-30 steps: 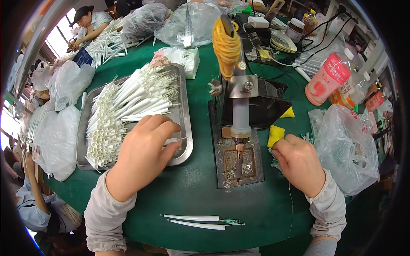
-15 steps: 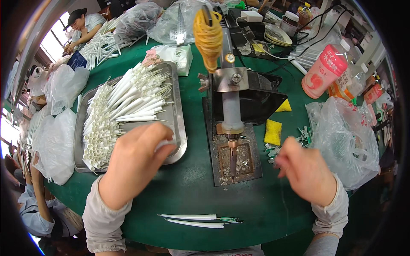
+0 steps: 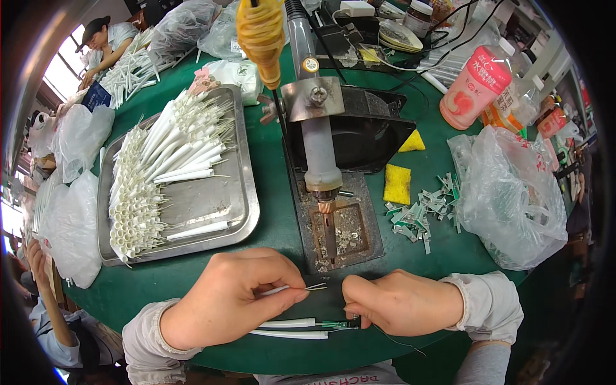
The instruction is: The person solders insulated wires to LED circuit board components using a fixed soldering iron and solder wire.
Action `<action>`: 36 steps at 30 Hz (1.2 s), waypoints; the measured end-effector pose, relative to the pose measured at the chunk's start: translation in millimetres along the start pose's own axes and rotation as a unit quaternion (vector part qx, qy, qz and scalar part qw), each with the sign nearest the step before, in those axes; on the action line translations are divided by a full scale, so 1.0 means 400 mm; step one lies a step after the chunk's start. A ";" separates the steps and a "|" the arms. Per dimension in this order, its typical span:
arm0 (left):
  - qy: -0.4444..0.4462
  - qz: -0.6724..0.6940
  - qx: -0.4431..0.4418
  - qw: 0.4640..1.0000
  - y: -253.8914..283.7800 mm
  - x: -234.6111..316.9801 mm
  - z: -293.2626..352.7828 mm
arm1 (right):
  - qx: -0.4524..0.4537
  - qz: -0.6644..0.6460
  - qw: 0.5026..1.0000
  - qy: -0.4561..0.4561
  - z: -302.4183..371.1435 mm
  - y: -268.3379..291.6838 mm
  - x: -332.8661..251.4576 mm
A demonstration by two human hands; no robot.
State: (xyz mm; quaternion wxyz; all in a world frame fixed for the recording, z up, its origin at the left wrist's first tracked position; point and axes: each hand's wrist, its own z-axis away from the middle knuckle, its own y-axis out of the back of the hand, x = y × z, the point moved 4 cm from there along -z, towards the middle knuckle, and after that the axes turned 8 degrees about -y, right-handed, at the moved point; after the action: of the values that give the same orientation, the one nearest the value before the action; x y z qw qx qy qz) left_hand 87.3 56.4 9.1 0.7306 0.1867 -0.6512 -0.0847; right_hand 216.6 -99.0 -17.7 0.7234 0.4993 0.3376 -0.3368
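Note:
My left hand (image 3: 240,292) pinches a slim white tube (image 3: 274,290), with thin bare wire ends poking out past the fingertips to the right. Facing it, my right hand (image 3: 401,301) is closed, thumb against fingers; what it grips is mostly hidden. A thin dark wire (image 3: 399,343) trails below that hand. Between the hands and the table's front edge lie two white tubes, the upper tube (image 3: 287,323) with a small green circuit board (image 3: 335,325) at its right end. Just beyond the hands, a soldering iron (image 3: 328,231) hangs tip down in its stand.
A metal tray (image 3: 240,218) of many white wired tubes (image 3: 144,186) stands left. Right of the iron's black base (image 3: 308,256) are yellow sponges (image 3: 397,184), scattered green circuit boards (image 3: 420,215), a plastic bag (image 3: 507,199) and a pink-labelled bottle (image 3: 475,83). Another person (image 3: 109,42) sits far left.
My left hand has come from over the tray toward the front with a white tube. My right hand has moved left from beside the circuit board pile. The view has shifted slightly.

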 end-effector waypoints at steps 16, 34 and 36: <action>-0.024 0.012 0.030 0.999 -0.037 -0.003 0.006 | 0.051 -0.287 0.948 -0.130 -0.018 0.039 0.026; 0.041 0.185 0.037 0.981 -0.088 -0.032 0.020 | 0.048 -0.436 0.884 -0.163 -0.019 0.020 0.027; 0.032 0.185 0.039 0.981 -0.088 -0.037 0.022 | 0.055 -0.406 0.899 -0.155 -0.022 0.019 0.028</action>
State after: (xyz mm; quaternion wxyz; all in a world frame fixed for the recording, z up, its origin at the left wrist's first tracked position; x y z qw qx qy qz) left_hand 80.8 28.2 -17.2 0.7465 0.0938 -0.6534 0.0837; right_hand 227.7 -90.0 -25.5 0.5384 0.2997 0.3755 -0.6923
